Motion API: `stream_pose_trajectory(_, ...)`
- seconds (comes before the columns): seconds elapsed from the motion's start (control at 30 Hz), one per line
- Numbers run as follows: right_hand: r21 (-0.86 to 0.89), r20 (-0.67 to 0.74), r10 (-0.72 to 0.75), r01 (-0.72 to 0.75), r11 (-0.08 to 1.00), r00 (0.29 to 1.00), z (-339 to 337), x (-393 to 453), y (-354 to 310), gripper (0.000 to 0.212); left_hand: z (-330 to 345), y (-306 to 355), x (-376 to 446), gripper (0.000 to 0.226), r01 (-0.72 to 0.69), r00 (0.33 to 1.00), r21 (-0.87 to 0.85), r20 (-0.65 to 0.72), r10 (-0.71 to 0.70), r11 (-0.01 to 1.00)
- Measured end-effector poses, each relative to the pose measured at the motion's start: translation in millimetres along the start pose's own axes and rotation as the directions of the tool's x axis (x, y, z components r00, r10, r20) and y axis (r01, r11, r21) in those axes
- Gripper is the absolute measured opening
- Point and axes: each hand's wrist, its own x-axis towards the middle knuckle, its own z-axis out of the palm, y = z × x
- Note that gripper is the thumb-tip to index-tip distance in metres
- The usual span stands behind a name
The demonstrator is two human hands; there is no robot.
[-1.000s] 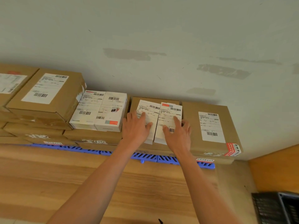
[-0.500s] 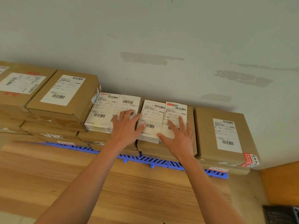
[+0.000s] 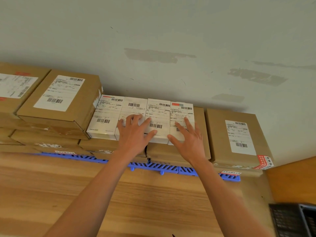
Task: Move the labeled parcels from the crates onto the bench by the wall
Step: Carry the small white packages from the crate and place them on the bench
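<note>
Two small white labeled parcels lie side by side on top of brown cartons stacked along the wall. They now touch another white pair to their left. My left hand lies flat with spread fingers across the seam between the two pairs. My right hand rests flat on the rightmost white parcel, fingers straight. Neither hand grips anything.
Brown labeled cartons stand at the left and right on a blue plastic pallet against the wall. The wooden bench top stretches in front. A dark crate sits at the bottom right corner.
Both hands slid the two white parcels leftward along the cartons until they met the other white pair. The gap between the pairs has closed.
</note>
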Motion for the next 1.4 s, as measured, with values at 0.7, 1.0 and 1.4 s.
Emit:
stream_pose_trajectory(0.7, 0.021, -0.150, 0.012, -0.009, 1.000, 0.989, -92, -72, 72, 0.047, -38, 143, -12, 0.043, -0.252, 0.963, -0.065, 0.079, 0.257, 0.965)
stream_pose_trajectory(1.0, 0.095, -0.289, 0.293, -0.278, 0.956, 0.911, -184, -259, 243, 0.042, -19, 384, -111, 0.042, -0.573, 0.793, -0.161, 0.139, 0.593, 0.804)
stream_pose_trajectory(1.4, 0.194, -0.380, 0.652, -0.633, 0.749, 0.656, -261, -536, 438, 0.051, 33, 670, -294, 0.044, -0.832, 0.451, -0.263, 0.190, 0.872, 0.488)
